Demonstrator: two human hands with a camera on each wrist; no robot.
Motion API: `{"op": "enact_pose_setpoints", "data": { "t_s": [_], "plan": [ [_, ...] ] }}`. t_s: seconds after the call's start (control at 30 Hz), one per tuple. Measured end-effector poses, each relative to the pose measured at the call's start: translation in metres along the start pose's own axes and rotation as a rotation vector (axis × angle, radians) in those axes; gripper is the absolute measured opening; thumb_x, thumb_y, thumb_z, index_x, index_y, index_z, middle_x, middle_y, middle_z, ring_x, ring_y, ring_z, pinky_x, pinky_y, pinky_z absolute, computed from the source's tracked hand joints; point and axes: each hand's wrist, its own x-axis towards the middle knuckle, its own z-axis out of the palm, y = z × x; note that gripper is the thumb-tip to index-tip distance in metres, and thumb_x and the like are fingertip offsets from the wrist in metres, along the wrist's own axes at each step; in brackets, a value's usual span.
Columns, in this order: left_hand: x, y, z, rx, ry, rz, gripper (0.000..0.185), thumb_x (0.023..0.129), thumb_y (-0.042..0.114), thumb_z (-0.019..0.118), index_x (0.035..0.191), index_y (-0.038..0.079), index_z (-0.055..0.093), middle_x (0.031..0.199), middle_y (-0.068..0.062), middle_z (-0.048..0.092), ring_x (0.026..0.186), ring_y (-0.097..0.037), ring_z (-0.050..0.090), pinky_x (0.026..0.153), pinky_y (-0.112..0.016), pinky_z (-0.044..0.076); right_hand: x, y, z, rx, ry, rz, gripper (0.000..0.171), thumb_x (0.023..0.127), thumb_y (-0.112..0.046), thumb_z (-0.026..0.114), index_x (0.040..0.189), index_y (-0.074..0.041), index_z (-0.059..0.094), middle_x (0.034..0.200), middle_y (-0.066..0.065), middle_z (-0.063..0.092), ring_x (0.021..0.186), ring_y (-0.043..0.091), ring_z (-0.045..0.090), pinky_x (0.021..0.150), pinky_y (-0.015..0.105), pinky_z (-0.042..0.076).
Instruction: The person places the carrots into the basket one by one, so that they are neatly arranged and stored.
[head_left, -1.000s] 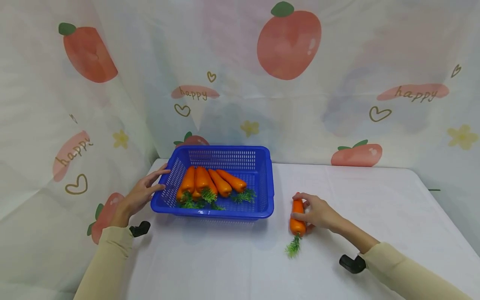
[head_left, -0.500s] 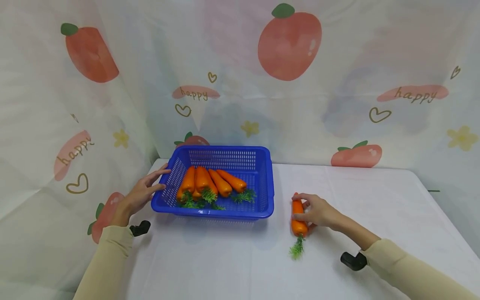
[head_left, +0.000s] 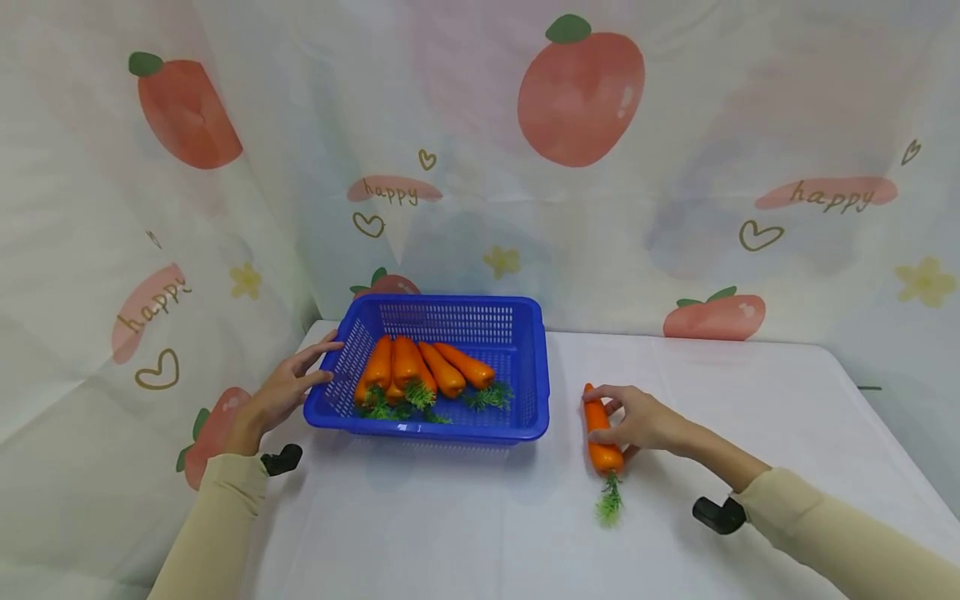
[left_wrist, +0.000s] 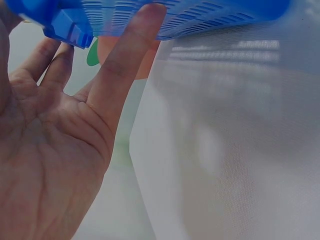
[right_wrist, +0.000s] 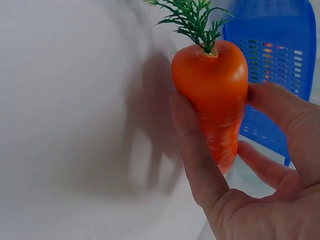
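Observation:
My right hand [head_left: 641,421] pinches an orange toy carrot [head_left: 606,460] with a green leafy top, right of the blue basket. Seen from the right wrist, the thumb lies along one side of the carrot [right_wrist: 212,75] and the fingers on the other, its leaves pointing away from the palm. My left hand [head_left: 281,392] touches the left end of the blue plastic basket [head_left: 427,429]. Up close in the left wrist view, the thumb of the left hand [left_wrist: 60,130] reaches the basket's slotted wall [left_wrist: 200,15] with straight, spread fingers. Several carrots [head_left: 405,362] lie inside the basket, leaves toward me.
The basket stands on a white-covered table [head_left: 450,517], near its back left corner. A fruit-printed cloth [head_left: 465,108] hangs behind the table and along the left side. A black wrist mount [head_left: 281,460] sticks out at the left cuff, another wrist mount [head_left: 718,515] at the right.
The carrot in my right hand has turned, its leafy end swinging to the right. My left hand and the basket keep their places, while the head view has shifted slightly.

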Motion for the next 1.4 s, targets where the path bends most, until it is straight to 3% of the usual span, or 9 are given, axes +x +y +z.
{"op": "enact_pose_setpoints", "data": {
  "t_s": [0.47,0.97,1.4],
  "plan": [
    [0.0,-0.004,-0.002,0.02,0.007,-0.006,0.057,0.105,0.017,0.057,0.158,0.009,0.038,0.174,0.002,0.007,0.155,-0.044,0.01,0.107,-0.07,0.038,-0.009,-0.021,-0.024,-0.018,-0.032,-0.071,0.066,0.09,-0.014,0.079,0.146,0.001,0.047,0.13,0.033,0.051,0.082,0.024,0.069,0.064,0.044,0.064],
    [0.0,0.001,0.0,0.0,0.011,-0.013,0.057,0.105,0.015,0.057,0.158,0.009,0.038,0.174,0.002,0.008,0.155,-0.043,0.009,0.108,-0.072,0.034,-0.013,-0.033,-0.034,-0.009,-0.033,-0.107,0.064,0.091,-0.014,0.078,0.146,-0.002,0.049,0.132,0.031,0.049,0.086,0.026,0.069,0.065,0.043,0.064],
    [0.001,-0.002,0.001,-0.006,0.013,-0.022,0.057,0.105,0.015,0.058,0.158,0.009,0.038,0.174,0.003,0.008,0.155,-0.043,0.011,0.107,-0.069,0.04,-0.007,-0.074,-0.055,-0.047,-0.088,-0.168,0.064,0.092,-0.02,0.078,0.148,-0.009,0.049,0.14,0.03,0.046,0.088,0.029,0.07,0.069,0.044,0.064]
  ]
}}
